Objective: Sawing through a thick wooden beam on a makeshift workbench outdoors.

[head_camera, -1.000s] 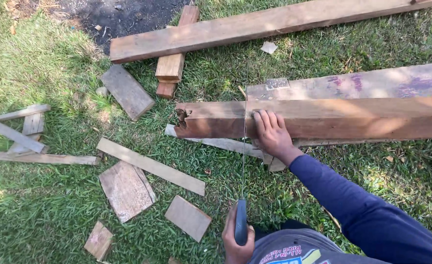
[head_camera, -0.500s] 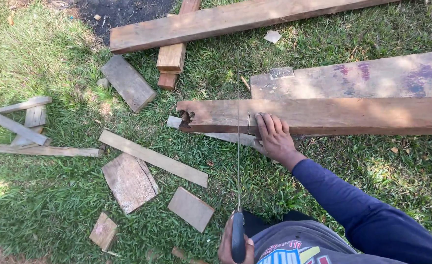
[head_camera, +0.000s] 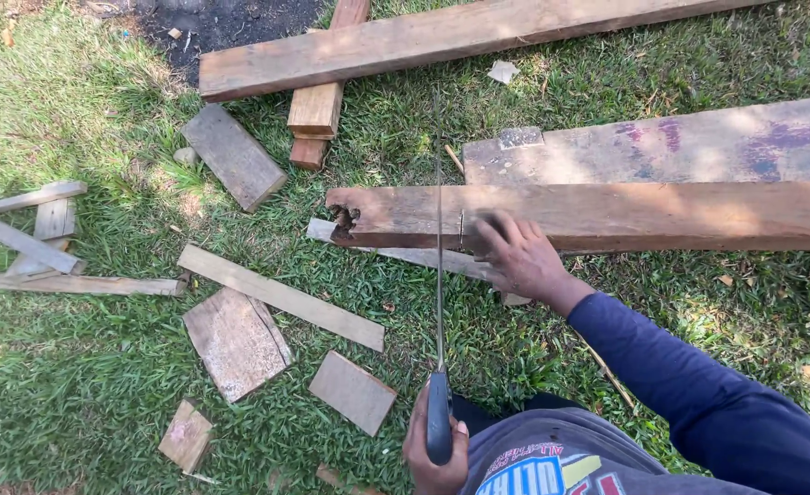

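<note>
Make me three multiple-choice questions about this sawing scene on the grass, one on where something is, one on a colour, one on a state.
1. Where does the right hand rest?
A. on the long brown wooden beam
B. on the grass
C. on the saw blade

2. What colour is the sleeve on the right arm?
A. red
B. dark blue
C. white

3. How does the left hand stand?
A. open and empty
B. flat on a board
C. closed round the dark handle of the thin-bladed handsaw

Answers: 1 A, the fingers press on the beam beside the blade. 2 B, the long sleeve is navy. 3 C, the fingers wrap the handle, with the blade reaching across the beam.
</note>
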